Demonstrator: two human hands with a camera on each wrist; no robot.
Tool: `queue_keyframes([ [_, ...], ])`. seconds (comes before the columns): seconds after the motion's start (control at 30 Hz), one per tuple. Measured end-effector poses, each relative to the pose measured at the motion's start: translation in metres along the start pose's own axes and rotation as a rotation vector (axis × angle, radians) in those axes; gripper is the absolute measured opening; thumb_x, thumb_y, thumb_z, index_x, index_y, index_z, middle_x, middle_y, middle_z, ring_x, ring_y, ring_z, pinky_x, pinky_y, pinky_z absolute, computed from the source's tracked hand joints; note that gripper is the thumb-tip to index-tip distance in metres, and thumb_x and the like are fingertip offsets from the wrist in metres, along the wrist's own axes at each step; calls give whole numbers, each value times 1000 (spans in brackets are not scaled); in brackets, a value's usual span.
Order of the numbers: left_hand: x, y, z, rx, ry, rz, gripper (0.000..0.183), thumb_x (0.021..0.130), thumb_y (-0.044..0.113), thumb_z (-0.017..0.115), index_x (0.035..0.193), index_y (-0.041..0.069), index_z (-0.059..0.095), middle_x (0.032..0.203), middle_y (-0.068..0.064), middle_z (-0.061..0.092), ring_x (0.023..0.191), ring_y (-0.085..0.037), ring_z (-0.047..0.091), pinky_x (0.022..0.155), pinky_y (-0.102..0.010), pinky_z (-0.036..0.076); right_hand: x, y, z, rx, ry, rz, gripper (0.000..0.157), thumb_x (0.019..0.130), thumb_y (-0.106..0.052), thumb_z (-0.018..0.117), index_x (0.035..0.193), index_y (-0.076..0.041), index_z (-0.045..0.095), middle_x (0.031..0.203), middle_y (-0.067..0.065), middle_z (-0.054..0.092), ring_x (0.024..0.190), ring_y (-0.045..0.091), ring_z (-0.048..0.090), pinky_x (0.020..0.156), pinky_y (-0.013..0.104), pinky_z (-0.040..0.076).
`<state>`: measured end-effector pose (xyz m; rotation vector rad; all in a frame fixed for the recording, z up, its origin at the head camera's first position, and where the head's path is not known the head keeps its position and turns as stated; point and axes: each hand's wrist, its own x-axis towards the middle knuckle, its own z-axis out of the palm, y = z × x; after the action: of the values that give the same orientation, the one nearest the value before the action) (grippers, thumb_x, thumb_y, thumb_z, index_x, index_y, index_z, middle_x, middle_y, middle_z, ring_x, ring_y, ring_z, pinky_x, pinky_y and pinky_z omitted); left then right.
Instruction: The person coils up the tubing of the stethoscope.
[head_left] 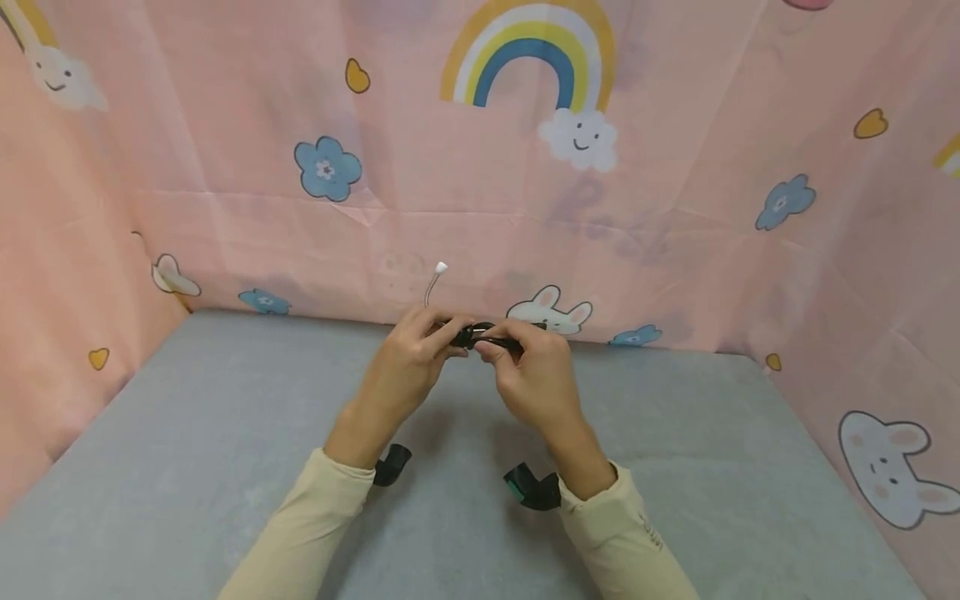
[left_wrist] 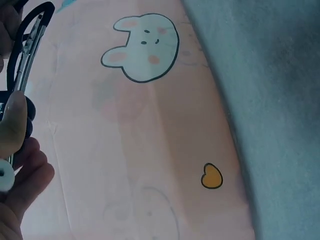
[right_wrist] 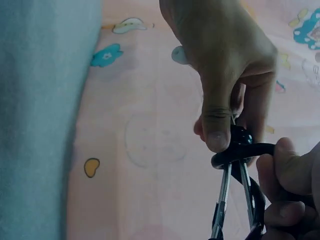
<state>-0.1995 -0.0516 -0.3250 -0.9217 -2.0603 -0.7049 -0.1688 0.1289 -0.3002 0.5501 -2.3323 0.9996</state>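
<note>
Both hands hold what looks like a stethoscope, raised above the table. One thin curved metal ear tube [head_left: 428, 292] with a white ear tip [head_left: 441, 267] sticks up beyond my left hand [head_left: 415, 348]. That hand grips the bundle, thumb pressing near a black band. My right hand [head_left: 534, 371] pinches the black tubing [right_wrist: 255, 150], which crosses over two metal rods [right_wrist: 223, 192] in the right wrist view. Below, the tubing forms a loop beside the rods. In the left wrist view a white tip [left_wrist: 6, 175] with a hole shows beside the fingers. Fingers hide much of the bundle.
Beneath the hands lies a grey table [head_left: 247, 433]. Pink printed cloth [head_left: 405, 167] hangs behind it and along both sides. Black wrist mounts [head_left: 534, 487] stick out from under both sleeves.
</note>
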Motion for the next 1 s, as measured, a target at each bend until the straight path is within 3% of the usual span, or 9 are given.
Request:
queue_keyframes([
  [0.13,0,4,1,30,2,34,41,78,18,83,115,3,73,108,-7,70,95,-25,60,82,-32,55,0,2,-2,79,-19,62,11,89,-17,74,87,-7,73,73,4,72,54,10,50,51,22,40],
  [0.33,2,7,4,-18,91,23,33,76,9,86,107,2,76,104,-7,75,90,-24,61,79,-32,54,2,6,-9,188,-120,110,8,92,-14,71,88,-7,72,75,6,71,60,13,54,56,23,45],
  [0.57,1,6,3,-65,95,15,36,71,8,89,104,3,77,102,-7,74,89,-24,60,75,-33,53,4,9,-15,194,-201,136,7,93,-16,70,93,-10,74,81,4,72,64,15,59,57,26,49],
  [0.77,-1,-1,-3,-71,79,21,33,71,12,89,101,3,77,99,-7,74,88,-24,60,76,-34,53,4,9,-15,4,-152,29,10,89,-22,73,96,-17,78,76,-1,66,60,13,48,53,25,40],
  [1.0,-1,-3,-9,-130,-37,73,29,74,12,88,100,6,77,98,-3,74,91,-21,60,80,-32,53,4,16,-15,-72,-25,-159,14,82,-20,78,94,-14,80,90,1,70,69,11,55,60,24,47],
])
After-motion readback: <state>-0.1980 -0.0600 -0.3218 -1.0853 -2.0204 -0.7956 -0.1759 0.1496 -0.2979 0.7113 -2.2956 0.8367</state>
